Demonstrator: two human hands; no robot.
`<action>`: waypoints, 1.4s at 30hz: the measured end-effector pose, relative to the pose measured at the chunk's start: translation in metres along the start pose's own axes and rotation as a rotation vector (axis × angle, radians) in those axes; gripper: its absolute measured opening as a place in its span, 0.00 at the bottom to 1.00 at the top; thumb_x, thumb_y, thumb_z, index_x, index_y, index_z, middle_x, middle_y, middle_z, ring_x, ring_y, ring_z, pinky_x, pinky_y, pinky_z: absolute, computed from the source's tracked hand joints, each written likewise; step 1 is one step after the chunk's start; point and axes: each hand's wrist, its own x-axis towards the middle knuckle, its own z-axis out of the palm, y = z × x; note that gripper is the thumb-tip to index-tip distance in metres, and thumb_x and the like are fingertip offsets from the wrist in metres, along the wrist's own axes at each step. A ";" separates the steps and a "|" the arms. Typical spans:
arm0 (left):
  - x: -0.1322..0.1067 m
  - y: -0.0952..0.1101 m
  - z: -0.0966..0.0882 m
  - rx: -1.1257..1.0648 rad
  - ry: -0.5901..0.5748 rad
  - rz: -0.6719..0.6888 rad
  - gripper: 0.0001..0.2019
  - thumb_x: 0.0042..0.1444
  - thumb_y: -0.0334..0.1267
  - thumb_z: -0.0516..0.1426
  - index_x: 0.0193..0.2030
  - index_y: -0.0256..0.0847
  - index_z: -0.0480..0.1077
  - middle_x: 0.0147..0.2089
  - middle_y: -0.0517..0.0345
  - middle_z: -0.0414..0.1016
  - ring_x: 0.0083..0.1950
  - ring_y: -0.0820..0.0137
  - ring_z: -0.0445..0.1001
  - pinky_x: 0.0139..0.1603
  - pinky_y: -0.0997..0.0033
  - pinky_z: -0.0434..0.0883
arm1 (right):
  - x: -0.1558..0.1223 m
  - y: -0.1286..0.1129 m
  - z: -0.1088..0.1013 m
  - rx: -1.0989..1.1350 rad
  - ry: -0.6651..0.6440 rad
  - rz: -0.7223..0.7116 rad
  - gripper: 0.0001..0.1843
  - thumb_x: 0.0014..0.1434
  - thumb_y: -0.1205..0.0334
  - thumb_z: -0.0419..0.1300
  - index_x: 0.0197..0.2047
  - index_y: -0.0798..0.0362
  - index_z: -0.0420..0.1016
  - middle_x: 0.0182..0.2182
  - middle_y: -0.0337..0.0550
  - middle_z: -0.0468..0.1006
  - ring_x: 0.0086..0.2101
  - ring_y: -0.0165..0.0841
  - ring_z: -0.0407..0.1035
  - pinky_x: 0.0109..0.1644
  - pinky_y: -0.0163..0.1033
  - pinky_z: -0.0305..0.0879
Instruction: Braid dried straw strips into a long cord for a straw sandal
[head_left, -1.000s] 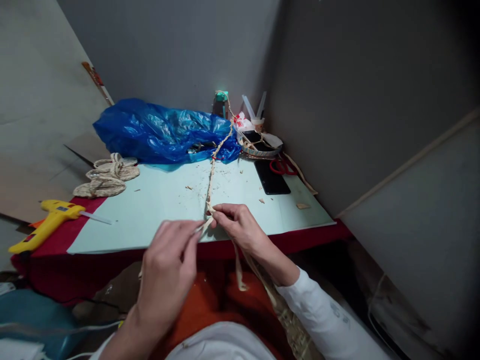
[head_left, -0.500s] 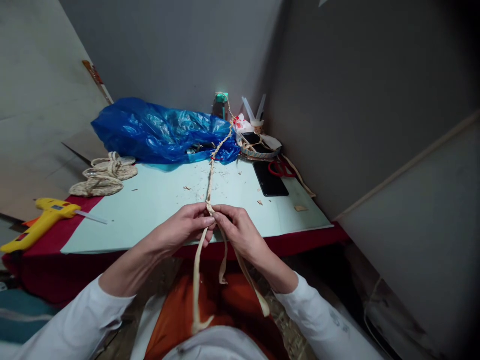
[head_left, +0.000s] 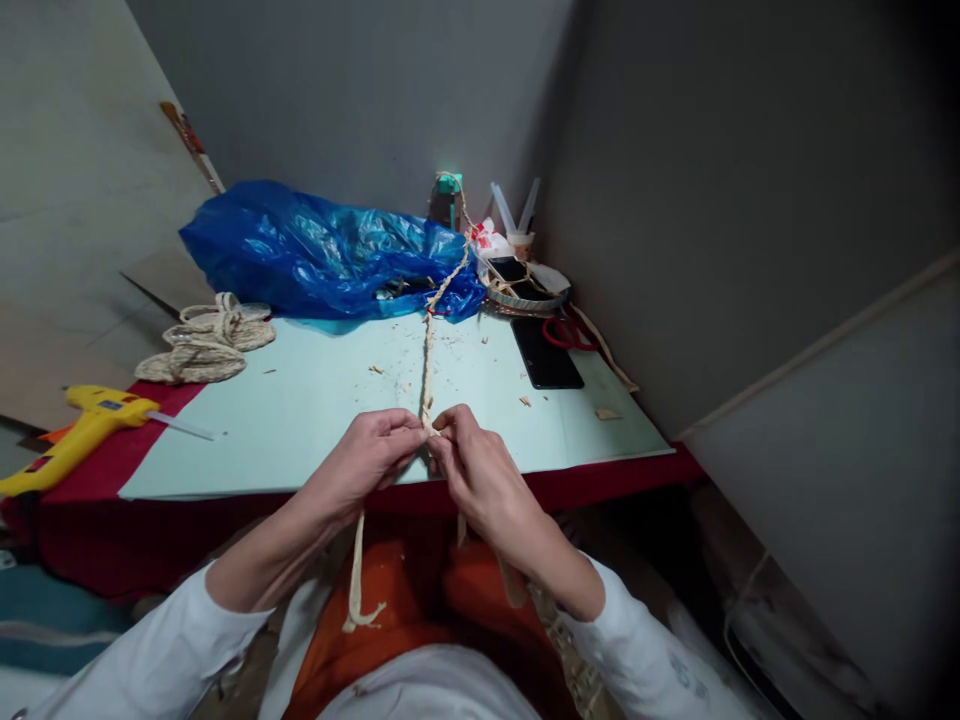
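Note:
A pale braided cord runs from the far side of the table toward me, its near end between my two hands. My left hand pinches a strand at the braid's end, and that strand's loose tail hangs below over my lap. Close beside it, my right hand is closed on the strands on the other side. Two more strand ends show beneath my right wrist. The fingertips nearly meet and partly hide the crossing of the strands.
A blue plastic bag lies at the back. Left are woven straw pieces and a yellow glue gun. To the right are a black phone, red-handled scissors and a round tray. Straw scraps dot the pale sheet.
My hands have moved slightly apart at the braid's end, drawing the strands out sideways. The left strand's tail has swung left and up. The view has shifted slightly.

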 end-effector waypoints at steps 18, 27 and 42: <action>-0.002 -0.003 0.011 0.149 0.131 0.115 0.08 0.48 0.39 0.58 0.26 0.36 0.68 0.19 0.67 0.62 0.22 0.76 0.57 0.25 0.76 0.54 | -0.021 -0.025 0.019 -0.910 0.284 -0.205 0.09 0.55 0.77 0.51 0.30 0.55 0.66 0.24 0.45 0.71 0.27 0.36 0.64 0.34 0.41 0.56; -0.004 -0.004 0.004 -0.037 0.053 0.085 0.08 0.49 0.40 0.60 0.28 0.37 0.70 0.23 0.65 0.67 0.26 0.75 0.64 0.29 0.77 0.60 | -0.031 -0.025 0.035 -0.819 0.354 -0.189 0.10 0.59 0.77 0.50 0.35 0.57 0.70 0.25 0.45 0.73 0.28 0.36 0.65 0.33 0.41 0.58; -0.011 -0.009 -0.010 -0.319 0.014 0.058 0.09 0.49 0.36 0.63 0.37 0.37 0.71 0.29 0.61 0.75 0.29 0.77 0.71 0.30 0.81 0.63 | 0.010 -0.013 -0.009 0.154 -0.054 -0.027 0.14 0.67 0.59 0.47 0.37 0.54 0.71 0.29 0.39 0.75 0.30 0.28 0.67 0.37 0.33 0.60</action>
